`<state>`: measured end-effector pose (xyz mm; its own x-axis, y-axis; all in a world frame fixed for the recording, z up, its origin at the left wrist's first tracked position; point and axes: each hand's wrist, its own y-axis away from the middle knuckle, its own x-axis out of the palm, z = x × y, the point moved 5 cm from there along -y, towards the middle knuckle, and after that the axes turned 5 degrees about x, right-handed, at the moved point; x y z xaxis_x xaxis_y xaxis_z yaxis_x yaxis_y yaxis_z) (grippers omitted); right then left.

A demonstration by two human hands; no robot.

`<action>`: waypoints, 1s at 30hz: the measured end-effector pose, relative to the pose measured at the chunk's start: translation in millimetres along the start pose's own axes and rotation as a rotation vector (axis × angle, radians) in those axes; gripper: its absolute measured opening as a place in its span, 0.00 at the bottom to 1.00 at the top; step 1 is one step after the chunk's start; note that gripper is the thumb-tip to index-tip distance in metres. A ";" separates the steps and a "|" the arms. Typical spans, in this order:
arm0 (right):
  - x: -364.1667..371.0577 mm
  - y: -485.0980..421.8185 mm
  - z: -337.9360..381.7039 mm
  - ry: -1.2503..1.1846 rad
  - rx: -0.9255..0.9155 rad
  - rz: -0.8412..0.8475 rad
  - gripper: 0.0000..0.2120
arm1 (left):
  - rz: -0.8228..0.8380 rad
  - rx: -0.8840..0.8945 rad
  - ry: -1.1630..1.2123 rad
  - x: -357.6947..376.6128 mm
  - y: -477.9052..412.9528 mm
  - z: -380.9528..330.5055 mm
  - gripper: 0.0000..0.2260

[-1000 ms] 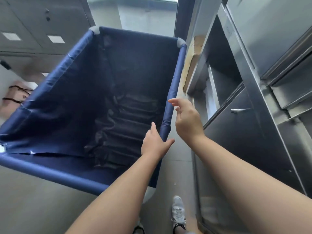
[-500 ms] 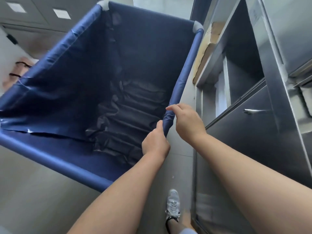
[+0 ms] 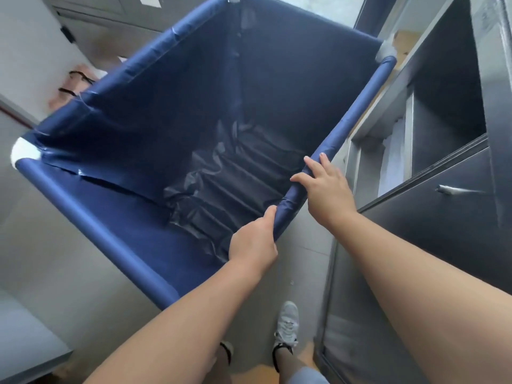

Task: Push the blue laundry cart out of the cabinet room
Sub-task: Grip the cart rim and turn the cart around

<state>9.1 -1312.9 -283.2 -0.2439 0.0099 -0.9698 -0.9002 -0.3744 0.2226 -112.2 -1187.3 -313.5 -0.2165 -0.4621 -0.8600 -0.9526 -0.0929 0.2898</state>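
The blue laundry cart (image 3: 91,225) fills the middle of the view, a deep fabric bin on a padded tube frame with white corner joints. It is empty, with a crumpled dark liner at the bottom. My left hand (image 3: 253,241) is closed on the right rail near its near end. A little farther along the same rail, my right hand (image 3: 325,188) wraps it, fingers curled over the top. The cart's wheels are hidden below the bin.
Steel cabinets (image 3: 432,217) with a handled door and open shelves line the right side, close to the cart's rail. A grey wall (image 3: 41,245) runs on the left. Grey floor and my shoes (image 3: 286,325) show below. More cabinet doors (image 3: 110,12) stand beyond the cart.
Both hands went from hovering open beside the right rail to gripping it. The cart has since shifted forward and to the right in view.
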 end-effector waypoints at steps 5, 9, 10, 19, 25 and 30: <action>7.2 2.7 24.6 0.164 0.050 0.048 0.23 | 0.022 0.059 -0.032 -10.0 21.8 17.0 0.26; 25.2 15.1 27.0 0.303 0.038 0.089 0.20 | 0.060 0.101 -0.034 1.8 40.8 23.1 0.30; 29.5 18.6 27.6 0.325 0.016 0.101 0.19 | 0.068 0.107 -0.041 3.9 46.7 25.3 0.31; 52.9 59.8 40.5 0.314 -0.033 0.133 0.36 | 0.059 0.160 -0.238 17.3 95.3 54.4 0.35; 68.2 84.3 56.0 0.217 0.023 0.133 0.44 | 0.065 0.243 -0.317 28.1 117.3 89.7 0.39; 70.9 102.6 75.4 0.133 -0.049 0.188 0.59 | 0.031 0.209 -0.324 22.0 136.0 111.8 0.40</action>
<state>-127.8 -1280.7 -321.5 -0.3526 -0.1856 -0.9172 -0.8242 -0.4026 0.3983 -270.4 -1111.6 -340.0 -0.2701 -0.1564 -0.9500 -0.9604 0.1139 0.2543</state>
